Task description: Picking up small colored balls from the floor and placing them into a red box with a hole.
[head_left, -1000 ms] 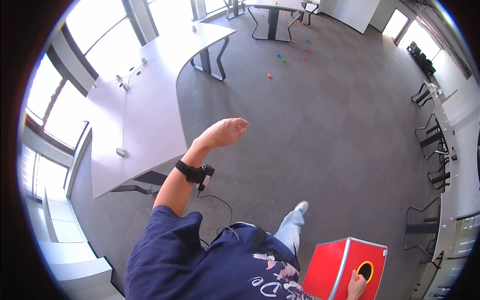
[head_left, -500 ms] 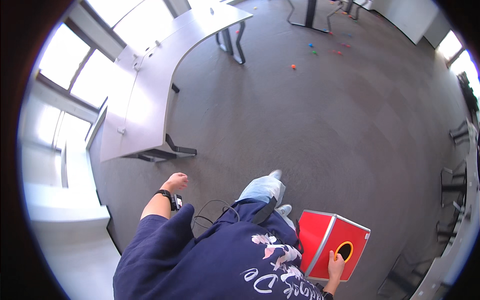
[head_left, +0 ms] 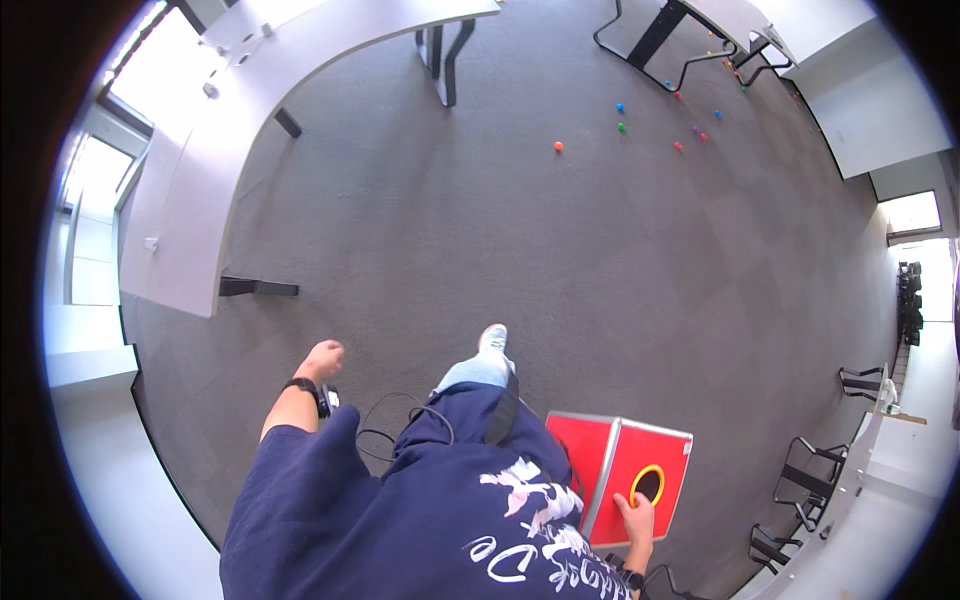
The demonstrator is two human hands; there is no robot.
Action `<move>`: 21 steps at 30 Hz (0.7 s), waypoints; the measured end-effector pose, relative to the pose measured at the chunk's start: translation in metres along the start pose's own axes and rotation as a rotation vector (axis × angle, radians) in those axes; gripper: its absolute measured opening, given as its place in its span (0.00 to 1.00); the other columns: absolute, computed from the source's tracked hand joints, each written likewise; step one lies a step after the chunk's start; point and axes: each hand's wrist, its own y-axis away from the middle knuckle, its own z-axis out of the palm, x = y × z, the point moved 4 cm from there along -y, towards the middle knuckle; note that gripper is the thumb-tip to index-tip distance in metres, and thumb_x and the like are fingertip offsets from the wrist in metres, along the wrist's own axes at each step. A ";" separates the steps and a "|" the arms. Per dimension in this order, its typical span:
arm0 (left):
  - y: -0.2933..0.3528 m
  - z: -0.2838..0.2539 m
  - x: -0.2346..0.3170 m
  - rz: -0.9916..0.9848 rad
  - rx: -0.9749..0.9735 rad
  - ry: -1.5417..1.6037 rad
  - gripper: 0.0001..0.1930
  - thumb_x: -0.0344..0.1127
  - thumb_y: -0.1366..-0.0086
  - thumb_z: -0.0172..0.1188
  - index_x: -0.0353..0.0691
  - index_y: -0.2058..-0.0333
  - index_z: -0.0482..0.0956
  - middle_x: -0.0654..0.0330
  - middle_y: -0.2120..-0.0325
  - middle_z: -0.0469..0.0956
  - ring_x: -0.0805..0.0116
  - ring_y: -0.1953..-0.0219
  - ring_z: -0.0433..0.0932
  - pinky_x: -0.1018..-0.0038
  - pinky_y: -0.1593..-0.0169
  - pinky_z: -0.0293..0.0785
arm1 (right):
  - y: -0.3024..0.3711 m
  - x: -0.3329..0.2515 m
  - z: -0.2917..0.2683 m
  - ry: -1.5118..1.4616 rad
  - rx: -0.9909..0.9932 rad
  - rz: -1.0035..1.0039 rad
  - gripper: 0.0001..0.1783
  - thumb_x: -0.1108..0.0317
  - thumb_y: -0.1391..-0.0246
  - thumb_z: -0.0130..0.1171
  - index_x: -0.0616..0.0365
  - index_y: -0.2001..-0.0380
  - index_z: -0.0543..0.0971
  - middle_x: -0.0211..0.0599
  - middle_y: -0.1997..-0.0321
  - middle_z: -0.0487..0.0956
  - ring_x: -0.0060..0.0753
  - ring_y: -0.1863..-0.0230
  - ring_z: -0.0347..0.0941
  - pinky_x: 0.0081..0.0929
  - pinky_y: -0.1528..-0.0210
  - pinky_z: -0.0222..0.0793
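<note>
A red box [head_left: 655,445] with silver edges hangs at my right side. My right hand [head_left: 637,518] grips it at the yellow-rimmed round hole [head_left: 648,484] in one face; some of the fingers are hidden inside. Out to the left, my left hand [head_left: 323,359] hangs in the air beside my body, fingers curled in, with nothing visible in them. A black band and a small device [head_left: 328,400] are on that wrist. Dark cable [head_left: 385,398] loops between my left arm and my body. One shoe [head_left: 493,338] is forward on the grey floor.
A long curved white table [head_left: 190,190] stands to the left. Ahead on the floor lie an orange ball [head_left: 559,147], a green ball [head_left: 621,127], a blue ball [head_left: 620,107] and several others near table legs [head_left: 655,35]. Chairs [head_left: 810,470] and a white table line the right.
The view has shifted as I walk and turn right; the far balls and table legs are nearer. One foot has come forward. My right hand keeps its grip on the red box.
</note>
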 end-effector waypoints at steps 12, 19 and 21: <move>-0.023 0.038 0.383 0.526 0.049 -0.158 0.19 0.39 0.36 0.52 0.35 0.50 0.71 0.52 0.56 0.77 0.62 0.52 0.75 0.70 0.47 0.70 | -0.285 -0.162 -0.154 0.279 -0.096 0.019 0.34 0.53 0.65 0.73 0.69 0.61 0.74 0.55 0.62 0.78 0.49 0.59 0.76 0.36 0.58 0.70; -0.059 0.047 0.490 0.285 0.043 -0.386 0.19 0.40 0.39 0.52 0.35 0.52 0.74 0.49 0.57 0.78 0.57 0.52 0.76 0.67 0.47 0.70 | -0.475 -0.307 -0.219 0.499 -0.269 -0.174 0.35 0.50 0.67 0.73 0.65 0.61 0.74 0.54 0.59 0.78 0.52 0.56 0.74 0.40 0.53 0.70; -0.063 0.053 0.541 0.355 -0.050 -0.546 0.19 0.41 0.40 0.51 0.36 0.53 0.75 0.49 0.59 0.79 0.55 0.53 0.76 0.66 0.49 0.71 | -0.510 -0.343 -0.218 0.543 -0.365 -0.163 0.36 0.51 0.69 0.74 0.64 0.59 0.75 0.53 0.59 0.77 0.50 0.55 0.73 0.39 0.52 0.69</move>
